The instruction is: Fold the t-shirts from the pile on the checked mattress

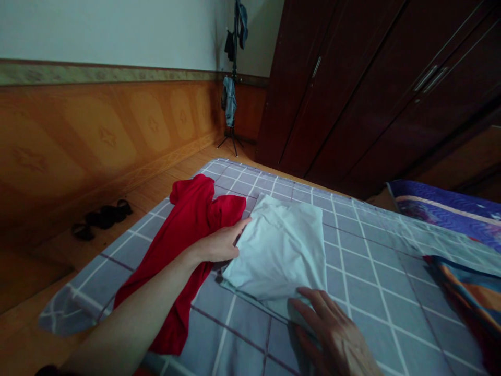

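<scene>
On bed (pixel 368 308), clock's middle: white cloth (pixel 284 248). Your left hand (pixel 219 244) at its nine o'clock, can't tell if pinching. Your right hand (pixel 332 329) at five, fingers loose, touching cloth.

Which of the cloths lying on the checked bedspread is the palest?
The whitish folded cloth between the left hand and right hand. The others are darker: a red garment to its left, a multicoloured cloth at far right.

No writing, label, brand name, number or sign can be read anywhere in the head view.
</scene>
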Tool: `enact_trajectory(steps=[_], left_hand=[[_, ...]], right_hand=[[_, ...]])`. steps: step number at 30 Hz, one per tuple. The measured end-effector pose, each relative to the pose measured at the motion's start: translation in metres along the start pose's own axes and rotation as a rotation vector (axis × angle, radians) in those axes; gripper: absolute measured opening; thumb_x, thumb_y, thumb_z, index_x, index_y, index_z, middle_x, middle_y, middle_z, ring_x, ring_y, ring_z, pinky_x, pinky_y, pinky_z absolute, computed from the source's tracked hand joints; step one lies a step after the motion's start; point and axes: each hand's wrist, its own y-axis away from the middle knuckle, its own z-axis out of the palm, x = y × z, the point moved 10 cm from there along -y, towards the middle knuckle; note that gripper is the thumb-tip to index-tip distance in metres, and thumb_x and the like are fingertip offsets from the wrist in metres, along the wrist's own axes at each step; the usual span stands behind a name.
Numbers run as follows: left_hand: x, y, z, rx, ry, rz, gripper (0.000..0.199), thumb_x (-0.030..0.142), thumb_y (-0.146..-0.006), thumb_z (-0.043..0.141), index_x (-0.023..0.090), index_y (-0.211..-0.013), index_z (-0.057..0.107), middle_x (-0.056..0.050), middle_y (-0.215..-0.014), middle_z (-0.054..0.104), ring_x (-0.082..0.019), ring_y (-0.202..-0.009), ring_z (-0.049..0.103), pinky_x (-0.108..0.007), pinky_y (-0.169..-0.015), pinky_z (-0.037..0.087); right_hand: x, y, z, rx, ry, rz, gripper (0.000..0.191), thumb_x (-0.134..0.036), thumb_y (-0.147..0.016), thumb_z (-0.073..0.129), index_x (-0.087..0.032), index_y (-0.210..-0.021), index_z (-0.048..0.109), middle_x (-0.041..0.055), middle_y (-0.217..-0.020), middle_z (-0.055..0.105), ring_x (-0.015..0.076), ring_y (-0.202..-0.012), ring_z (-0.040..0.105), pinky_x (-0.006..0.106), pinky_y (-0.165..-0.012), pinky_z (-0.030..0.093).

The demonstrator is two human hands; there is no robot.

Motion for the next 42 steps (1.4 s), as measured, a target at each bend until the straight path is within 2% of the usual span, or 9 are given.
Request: enact_trajectory(steps=[6,10,12,15,18,23,28,35,42], left_hand=[[-0.004,0.002,-0.012,0.099,-0.173,-0.038,0.069,0.013,-0.073,0.053,0.015,-0.140,0.036,-0.010,-0.115,0.057,-0.018,-0.087,0.060,-0.027,-0.077,0.046],[-0.007,0.004,-0.010,0.057,-0.355,-0.122,0.069,0.030,-0.074,0.063,0.018,-0.138,0.037,-0.002,-0.091,0.062,-0.018,-0.079,0.060,-0.025,-0.071,0.044],[0.002,0.008,-0.014,0.072,-0.451,-0.135,0.062,0.033,-0.075,0.064,0.021,-0.131,0.043,0.002,-0.081,0.061,-0.017,-0.074,0.060,-0.024,-0.066,0.041],[0.033,0.019,-0.021,0.153,-0.590,-0.060,0.026,0.032,-0.079,0.063,0.021,-0.102,0.058,0.001,-0.084,0.059,-0.016,-0.075,0.058,-0.024,-0.065,0.039],[0.058,0.035,0.001,0.018,-0.629,0.073,0.009,0.027,-0.083,0.061,0.020,-0.083,0.057,0.001,-0.086,0.058,-0.015,-0.078,0.057,-0.024,-0.067,0.039],[0.050,0.063,0.037,-0.130,-0.802,0.119,0.005,0.015,-0.084,0.057,0.018,-0.082,0.054,-0.002,-0.094,0.056,-0.018,-0.091,0.055,-0.028,-0.077,0.042],[0.033,0.074,0.041,-0.065,-0.834,0.094,0.004,0.014,-0.088,0.052,0.018,-0.088,0.053,-0.004,-0.099,0.055,-0.019,-0.096,0.054,-0.030,-0.082,0.044],[0.040,0.073,0.043,0.003,-0.925,0.137,0.014,0.010,-0.090,0.044,0.018,-0.083,0.053,-0.003,-0.089,0.056,-0.018,-0.085,0.054,-0.030,-0.078,0.045],[0.043,0.085,0.052,0.008,-0.949,0.185,0.015,0.011,-0.086,0.049,0.020,-0.097,0.055,-0.005,-0.104,0.056,-0.019,-0.099,0.053,-0.031,-0.088,0.043]], right_hand=[[0.009,0.036,-0.011,0.060,0.129,-0.041,0.036,-0.011,-0.077,0.044,-0.020,-0.108,0.059,0.0121,-0.106,0.066,0.0230,-0.090,0.066,0.032,-0.067,0.059],[0.005,0.044,-0.012,0.095,0.200,-0.064,0.039,-0.006,-0.074,0.040,-0.018,-0.105,0.060,0.0135,-0.103,0.067,0.0246,-0.088,0.066,0.033,-0.065,0.059],[0.005,0.045,-0.013,0.120,0.195,-0.057,0.037,-0.004,-0.074,0.039,-0.017,-0.101,0.060,0.0132,-0.100,0.068,0.0238,-0.086,0.067,0.032,-0.064,0.059],[0.010,0.044,-0.014,0.118,0.139,-0.022,0.032,-0.002,-0.076,0.037,-0.015,-0.095,0.059,0.0125,-0.095,0.068,0.0208,-0.078,0.066,0.030,-0.062,0.058],[0.019,0.043,-0.014,0.060,0.064,0.019,0.031,-0.001,-0.079,0.036,-0.016,-0.093,0.059,0.0101,-0.089,0.067,0.0185,-0.069,0.063,0.029,-0.057,0.055],[0.026,0.044,-0.014,-0.013,-0.030,0.047,0.028,-0.008,-0.084,0.041,-0.019,-0.100,0.060,0.0093,-0.095,0.065,0.0177,-0.071,0.061,0.029,-0.059,0.052],[0.021,0.041,-0.013,-0.005,0.011,0.088,0.018,-0.010,-0.081,0.049,-0.021,-0.084,0.062,0.0071,-0.088,0.064,0.0193,-0.072,0.059,0.028,-0.057,0.047],[0.019,0.044,-0.018,0.062,0.028,0.080,0.021,-0.004,-0.081,0.047,-0.019,-0.070,0.056,0.0022,-0.070,0.057,0.0159,-0.060,0.050,0.027,-0.053,0.035],[0.017,0.054,-0.022,0.059,0.034,0.041,0.021,-0.002,-0.080,0.043,-0.019,-0.071,0.053,0.0024,-0.071,0.056,0.0139,-0.059,0.046,0.026,-0.054,0.034]])
